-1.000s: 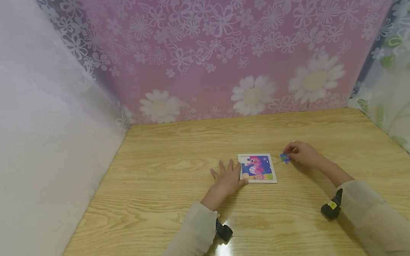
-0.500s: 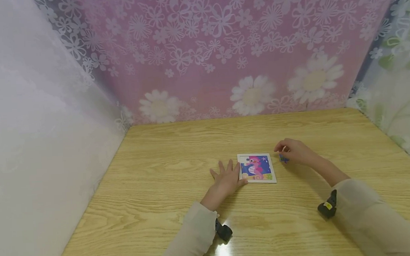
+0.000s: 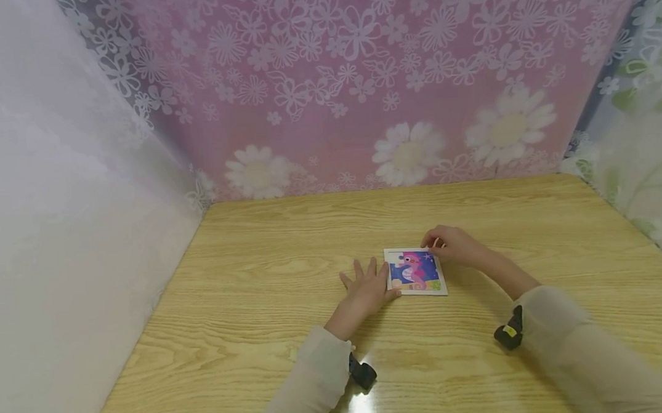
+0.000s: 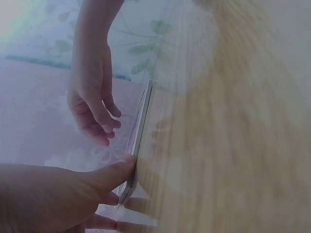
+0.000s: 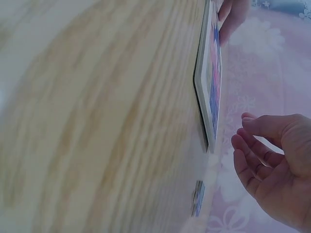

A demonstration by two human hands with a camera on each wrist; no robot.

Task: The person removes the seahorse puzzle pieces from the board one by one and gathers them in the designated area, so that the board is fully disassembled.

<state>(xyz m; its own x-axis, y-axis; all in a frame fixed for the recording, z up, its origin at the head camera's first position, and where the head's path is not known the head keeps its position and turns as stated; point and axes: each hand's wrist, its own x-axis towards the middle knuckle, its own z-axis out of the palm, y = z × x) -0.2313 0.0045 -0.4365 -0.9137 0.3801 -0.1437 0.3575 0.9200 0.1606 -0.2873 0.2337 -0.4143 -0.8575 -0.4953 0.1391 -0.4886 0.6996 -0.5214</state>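
Flat on the counter (image 3: 258, 308): squarish puzzle board (image 3: 430, 272), white-framed, pink seahorse (image 3: 413, 272) on blue, long axis far-to-near, head far. Left grip (image 3: 366, 291) spread against board's left edge; right grip (image 3: 455, 246) empty, loosely curled by its far-right corner.

I am at a wood-grain table (image 3: 277, 246) in what looks like a homely corner, screened off on three sides; whether it belongs to a house or some other building, I can't tell. Behind the table, a pink hanging (image 3: 317, 136) carries white outlined blossoms (image 3: 359, 29) and large daisies (image 3: 409, 154) near the table's far edge. Left of the table rises a pale, mostly plain screen (image 3: 77, 242); right of it, a whitish sheet (image 3: 654, 174) shows green leaves (image 3: 626, 100). On the table lies a bright seahorse puzzle (image 3: 416, 272), more playroom than office. Over the table, small black wrist cameras (image 3: 363, 374) at my cuffs (image 3: 541, 311) suggest a filming spot.
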